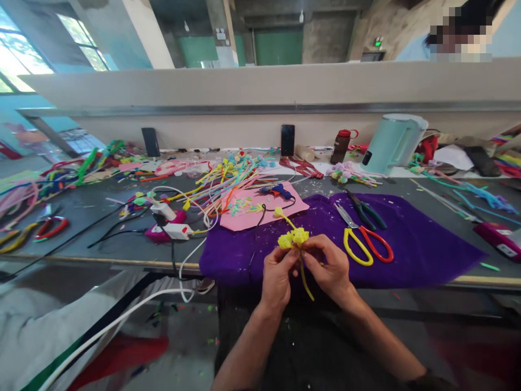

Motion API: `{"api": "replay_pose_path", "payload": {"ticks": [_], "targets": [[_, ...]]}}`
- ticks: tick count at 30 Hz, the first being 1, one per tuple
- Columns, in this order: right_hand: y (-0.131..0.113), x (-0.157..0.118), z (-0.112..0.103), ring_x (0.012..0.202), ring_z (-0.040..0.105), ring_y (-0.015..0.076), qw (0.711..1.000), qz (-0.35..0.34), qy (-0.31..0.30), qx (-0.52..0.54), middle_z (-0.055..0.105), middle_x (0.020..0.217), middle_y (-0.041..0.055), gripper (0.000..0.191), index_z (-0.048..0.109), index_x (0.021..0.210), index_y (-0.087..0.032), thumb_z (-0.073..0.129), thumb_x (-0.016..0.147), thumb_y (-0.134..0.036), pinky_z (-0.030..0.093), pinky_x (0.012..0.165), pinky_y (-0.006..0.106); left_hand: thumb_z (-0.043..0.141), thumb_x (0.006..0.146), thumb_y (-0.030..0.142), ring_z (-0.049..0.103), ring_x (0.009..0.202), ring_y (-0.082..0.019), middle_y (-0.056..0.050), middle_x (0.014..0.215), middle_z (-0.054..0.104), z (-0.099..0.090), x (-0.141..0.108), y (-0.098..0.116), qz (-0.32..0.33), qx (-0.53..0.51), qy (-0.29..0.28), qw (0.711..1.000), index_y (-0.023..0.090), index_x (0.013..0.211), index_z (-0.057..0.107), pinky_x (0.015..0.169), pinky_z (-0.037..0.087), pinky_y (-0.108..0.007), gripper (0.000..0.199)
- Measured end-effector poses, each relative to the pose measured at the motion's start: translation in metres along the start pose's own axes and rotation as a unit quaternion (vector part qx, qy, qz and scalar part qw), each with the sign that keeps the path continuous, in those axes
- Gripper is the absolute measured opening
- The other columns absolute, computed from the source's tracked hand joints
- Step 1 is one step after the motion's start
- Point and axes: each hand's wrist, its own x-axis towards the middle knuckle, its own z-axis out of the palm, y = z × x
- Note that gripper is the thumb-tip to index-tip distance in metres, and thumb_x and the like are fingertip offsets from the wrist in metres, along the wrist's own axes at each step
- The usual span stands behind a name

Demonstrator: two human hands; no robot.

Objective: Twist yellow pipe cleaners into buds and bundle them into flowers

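Both hands meet over the front edge of a purple cloth (415, 239). Between them is a yellow pipe-cleaner flower (299, 236) with fluffy bunched heads and a stem hanging down. My left hand (279, 271) pinches it from the left, and my right hand (329, 267) pinches it from the right, fingertips nearly touching. One more yellow stem with a small bud (278, 212) sticks up beyond the heads. To the right lie scissors (360, 236) with one yellow and one red handle, and dark-handled pliers (366, 212). A blue glue gun (279, 191) rests on a pink sheet (244, 217).
Bundles of coloured pipe cleaners (228, 176) lie behind the sheet. A power strip (166, 228) with plugs and cables sits at the left, red-handled scissors (52, 228) further left. At the back stand a phone (287, 140), a brown bottle (340, 147) and a mint kettle (394, 144).
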Motion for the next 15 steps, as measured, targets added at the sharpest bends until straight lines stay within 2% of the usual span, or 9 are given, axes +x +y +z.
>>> {"api": "replay_pose_path", "payload": {"ticks": [2,4,8,15], "targets": [[-0.0003,-0.0004,-0.0001,0.076,0.058,0.0152,1.000,-0.005,0.007,-0.012,0.062,0.084,0.0031,0.018,0.058,0.090,-0.020,0.060,0.075,-0.011,0.047,0.066,0.028,0.076,0.060,0.025,0.045,0.046,-0.003,0.003,0.060,0.061,-0.0013,0.0002,0.0004,-0.001,-0.017,0.006,1.000,0.015,0.070,0.070,0.040,0.031,-0.015,0.014],[-0.0011,-0.0014,-0.0012,0.082,0.058,0.0165,1.000,-0.010,-0.011,-0.007,0.062,0.087,0.0041,0.017,0.058,0.090,-0.020,0.060,0.076,-0.012,0.047,0.071,0.030,0.076,0.060,0.023,0.047,0.047,-0.003,0.003,0.060,0.062,-0.0027,0.0003,0.0009,0.005,-0.029,0.015,0.999,0.015,0.069,0.070,0.040,0.032,-0.014,0.013],[-0.0033,-0.0041,-0.0025,0.074,0.058,0.0131,0.996,0.005,-0.077,0.038,0.062,0.082,0.0024,0.016,0.059,0.093,-0.020,0.054,0.081,-0.010,0.047,0.066,0.026,0.077,0.058,0.020,0.050,0.050,-0.004,0.001,0.065,0.065,-0.0051,-0.0005,0.0023,0.020,-0.038,0.031,0.999,0.015,0.069,0.069,0.041,0.034,-0.014,0.014],[-0.0021,-0.0051,-0.0008,0.075,0.058,0.0130,0.995,0.014,-0.090,0.048,0.061,0.081,0.0013,0.017,0.059,0.092,-0.021,0.052,0.082,-0.010,0.046,0.068,0.026,0.077,0.059,0.018,0.049,0.051,-0.003,0.000,0.067,0.065,-0.0098,-0.0008,0.0030,0.018,-0.025,0.005,1.000,0.014,0.073,0.071,0.042,0.034,-0.013,0.016]]}}
